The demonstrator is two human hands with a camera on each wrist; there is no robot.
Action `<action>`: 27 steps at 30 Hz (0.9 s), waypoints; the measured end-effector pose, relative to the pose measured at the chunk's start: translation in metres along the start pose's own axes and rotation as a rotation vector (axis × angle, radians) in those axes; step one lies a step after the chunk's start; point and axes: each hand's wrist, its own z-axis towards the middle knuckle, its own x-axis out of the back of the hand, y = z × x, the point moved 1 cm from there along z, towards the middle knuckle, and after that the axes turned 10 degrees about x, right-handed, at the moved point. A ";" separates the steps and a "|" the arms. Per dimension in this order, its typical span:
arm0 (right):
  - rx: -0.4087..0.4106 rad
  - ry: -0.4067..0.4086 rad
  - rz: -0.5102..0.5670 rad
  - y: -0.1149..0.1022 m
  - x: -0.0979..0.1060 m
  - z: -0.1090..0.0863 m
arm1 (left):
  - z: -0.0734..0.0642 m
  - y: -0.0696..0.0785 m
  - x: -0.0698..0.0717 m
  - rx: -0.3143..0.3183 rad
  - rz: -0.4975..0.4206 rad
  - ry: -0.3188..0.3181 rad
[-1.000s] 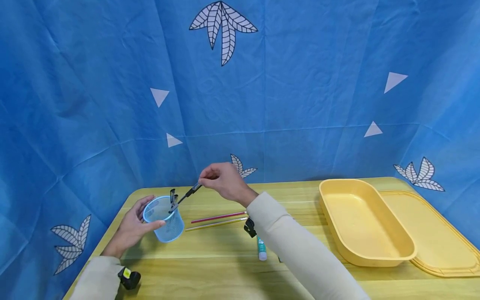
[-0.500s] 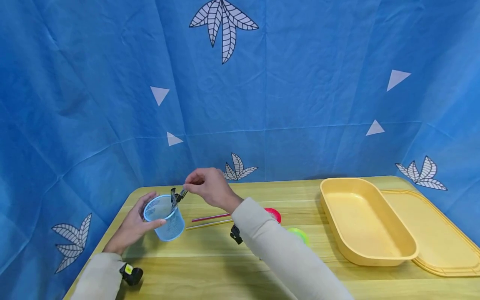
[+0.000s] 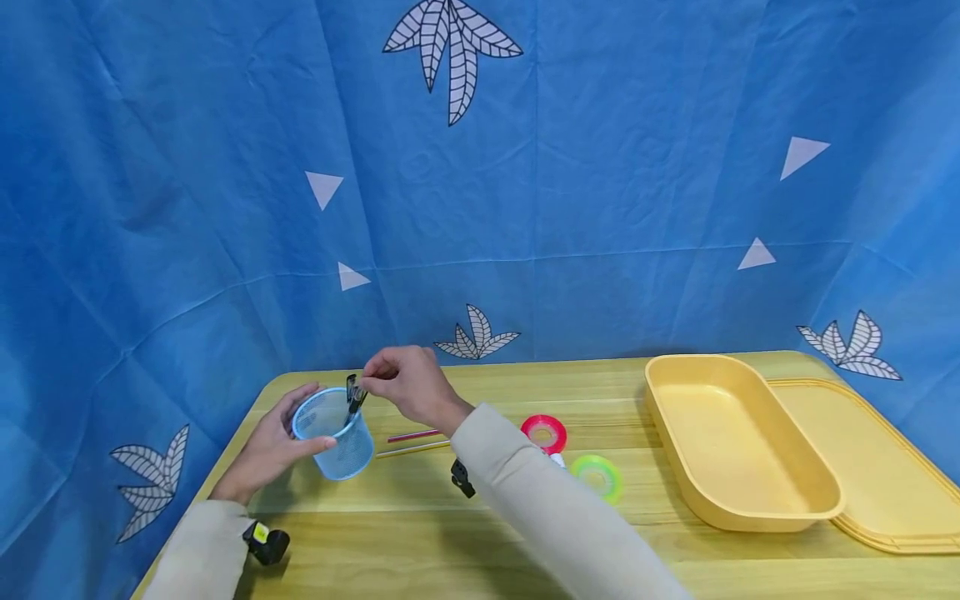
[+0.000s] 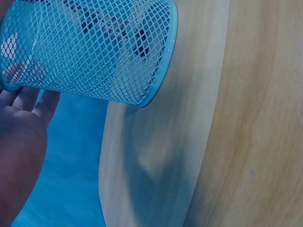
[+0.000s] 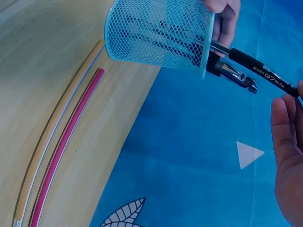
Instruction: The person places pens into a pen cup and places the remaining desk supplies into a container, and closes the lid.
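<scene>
A light blue mesh pen holder (image 3: 347, 454) is tilted on the left of the table, its rim toward the right hand. My left hand (image 3: 272, 447) grips it from the left side, thumb along the near side. In the right wrist view, my right hand (image 5: 289, 142) pinches the end of a black gel pen (image 5: 258, 68), whose other end runs into the mouth of the pen holder. Another black pen (image 5: 236, 75) with a clear clip sticks out beside it. Dark pen shafts show through the mesh.
Two slender rods, one red (image 5: 68, 127) and one yellow (image 5: 59, 123), lie side by side right of the pen holder. A red tape roll (image 3: 544, 420) and a green tape roll (image 3: 613, 479) lie beyond my right forearm. At right stands a yellow tub (image 3: 727, 450) beside its lid (image 3: 862, 467).
My right hand has moved left and slightly down, bringing the gel pen deeper into the pen holder. Both tape rolls have come out from behind the right sleeve. The left hand still holds the pen holder.
</scene>
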 end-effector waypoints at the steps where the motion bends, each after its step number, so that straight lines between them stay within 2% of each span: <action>1: -0.001 -0.004 -0.005 0.000 -0.001 0.000 | 0.000 0.000 0.000 0.001 0.000 0.000; 7: -0.027 -0.032 -0.017 0.001 -0.007 0.001 | 0.001 -0.001 0.000 0.000 -0.008 -0.008; 15: -0.042 -0.022 -0.003 0.003 -0.014 0.002 | 0.001 -0.001 0.000 0.010 -0.006 -0.012; 27: -0.021 -0.019 -0.016 0.015 -0.002 -0.008 | -0.001 0.001 0.000 0.026 -0.020 -0.006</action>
